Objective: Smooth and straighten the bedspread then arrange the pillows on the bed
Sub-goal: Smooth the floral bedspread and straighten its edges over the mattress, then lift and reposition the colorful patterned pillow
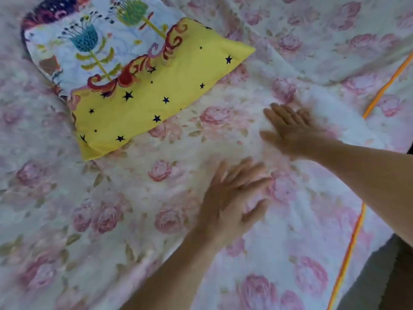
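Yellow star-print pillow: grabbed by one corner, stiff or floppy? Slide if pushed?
Likely floppy: the yellow star-print fabric pillow looks soft, with creased cloth and limp corners, so it would probably sag from one corner. It lies low and flat, so a push should slide it, not roll it, perhaps wrinkling the pink floral bedspread beneath.

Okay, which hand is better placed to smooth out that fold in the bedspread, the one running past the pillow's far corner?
Right, probably. The right hand lies flat on the bedspread just below the fold. The left hand rests flat lower down, farther from it.
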Demonstrator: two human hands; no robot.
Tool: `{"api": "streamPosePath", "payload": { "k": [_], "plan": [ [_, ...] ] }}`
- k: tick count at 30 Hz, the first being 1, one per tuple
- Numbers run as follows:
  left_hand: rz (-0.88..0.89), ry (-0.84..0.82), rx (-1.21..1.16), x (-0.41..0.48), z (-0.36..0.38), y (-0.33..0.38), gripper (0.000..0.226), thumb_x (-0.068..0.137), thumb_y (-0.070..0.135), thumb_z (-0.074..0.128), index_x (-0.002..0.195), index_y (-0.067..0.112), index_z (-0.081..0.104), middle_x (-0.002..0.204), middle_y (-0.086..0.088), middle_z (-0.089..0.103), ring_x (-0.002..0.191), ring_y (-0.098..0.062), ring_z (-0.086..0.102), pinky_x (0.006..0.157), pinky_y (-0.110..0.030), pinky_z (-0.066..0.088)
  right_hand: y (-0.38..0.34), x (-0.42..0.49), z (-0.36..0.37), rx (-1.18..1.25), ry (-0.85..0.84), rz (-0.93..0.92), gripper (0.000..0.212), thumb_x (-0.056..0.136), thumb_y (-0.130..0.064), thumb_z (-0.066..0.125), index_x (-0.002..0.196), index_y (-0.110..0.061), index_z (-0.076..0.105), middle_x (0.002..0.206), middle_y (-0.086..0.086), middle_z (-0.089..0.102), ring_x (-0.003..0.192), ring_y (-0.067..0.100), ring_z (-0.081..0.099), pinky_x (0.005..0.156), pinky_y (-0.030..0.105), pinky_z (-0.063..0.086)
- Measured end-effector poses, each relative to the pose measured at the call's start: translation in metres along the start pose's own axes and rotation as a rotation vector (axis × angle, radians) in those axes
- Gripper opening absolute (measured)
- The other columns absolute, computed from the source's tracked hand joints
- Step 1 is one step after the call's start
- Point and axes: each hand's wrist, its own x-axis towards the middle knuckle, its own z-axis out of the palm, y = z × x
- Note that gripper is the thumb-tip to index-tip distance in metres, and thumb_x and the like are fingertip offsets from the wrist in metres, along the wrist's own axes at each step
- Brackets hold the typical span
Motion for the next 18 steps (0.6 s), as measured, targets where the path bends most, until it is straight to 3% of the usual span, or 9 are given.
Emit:
{"api": "streamPosePath", "payload": {
  "k": [3,5,6,10,13,15,17,18],
  "plan": [
    [-0.791,0.27,0.29,-0.041,-0.058,-0.084,0.059,0.095,0.054,0.031,0.145,0.023,0.038,0.158,0.001,0.026,0.148,-0.016,0.015,0.119,-0.047,0.007,0.002,0.001,0.001,-0.018,0.013,0.059,0.072,0.09,-0.067,0.012,0.152,-0.034,-0.003,0.16,-0.011,-0.011,0.147,0.011,-0.009,0.117,0.037,-0.007],
    [-1.196,0.223,0.267,-0.06,-0.074,-0.114,0.079,0.089,0.064,0.016,0.152,0.017,0.017,0.161,-0.009,0.009,0.149,-0.022,0.002,0.118,-0.048,0.001,0.001,-0.002,0.0,-0.05,0.024,0.072,0.072,0.09,-0.066,0.011,0.152,-0.033,-0.002,0.16,-0.01,-0.009,0.147,0.012,-0.008,0.118,0.039,-0.006],
    [-1.249,0.133,0.251,-0.062,-0.071,-0.117,0.083,0.086,0.068,0.01,0.153,0.018,0.008,0.162,-0.01,0.0,0.149,-0.023,-0.004,0.118,-0.047,-0.003,-0.001,-0.001,0.0,-0.071,0.021,0.074,0.071,0.091,-0.065,0.011,0.152,-0.032,-0.001,0.16,-0.01,-0.007,0.147,0.013,-0.007,0.118,0.039,-0.004],
    [-1.037,-0.106,0.273,-0.033,-0.042,-0.105,0.078,0.088,0.074,0.008,0.152,0.032,-0.006,0.161,0.001,-0.016,0.147,-0.018,-0.017,0.118,-0.043,-0.01,-0.015,0.006,-0.011,-0.113,0.076,0.126,0.06,0.095,-0.056,0.024,0.148,-0.028,0.017,0.157,-0.004,0.014,0.142,0.019,0.011,0.114,0.039,0.007],
    [-0.949,-0.174,0.231,-0.009,-0.033,-0.101,0.078,0.089,0.073,0.015,0.153,0.033,-0.004,0.161,0.005,-0.016,0.146,-0.013,-0.019,0.118,-0.038,-0.011,-0.029,0.017,-0.024,-0.212,0.055,0.169,0.055,0.092,-0.056,0.022,0.137,-0.024,0.032,0.144,0.002,0.032,0.133,0.025,0.026,0.108,0.042,0.021],
    [-0.925,-0.195,0.191,-0.002,-0.033,-0.103,0.085,0.081,0.078,0.01,0.153,0.033,-0.002,0.161,0.006,-0.015,0.146,-0.012,-0.019,0.119,-0.037,-0.01,-0.041,0.034,-0.042,-0.301,0.028,0.175,0.061,0.091,-0.055,0.02,0.136,-0.018,0.037,0.14,0.007,0.038,0.132,0.029,0.031,0.105,0.043,0.027],
    [-0.911,-0.194,0.159,-0.002,-0.036,-0.107,0.093,0.072,0.081,0.007,0.153,0.034,0.003,0.161,0.008,-0.012,0.146,-0.01,-0.018,0.119,-0.035,-0.009,-0.062,0.054,-0.065,-0.207,0.14,0.103,0.043,0.094,-0.039,0.04,0.126,-0.013,0.052,0.126,0.011,0.052,0.121,0.032,0.043,0.096,0.04,0.037],
    [-0.902,-0.188,0.13,-0.003,-0.038,-0.108,0.095,0.069,0.08,0.009,0.152,0.035,0.007,0.161,0.008,-0.009,0.146,-0.009,-0.017,0.119,-0.033,-0.009,-0.077,0.061,-0.073,-0.046,0.232,0.07,0.031,0.093,-0.03,0.047,0.115,-0.012,0.059,0.112,0.011,0.059,0.11,0.032,0.05,0.085,0.036,0.042]
  ]
}}
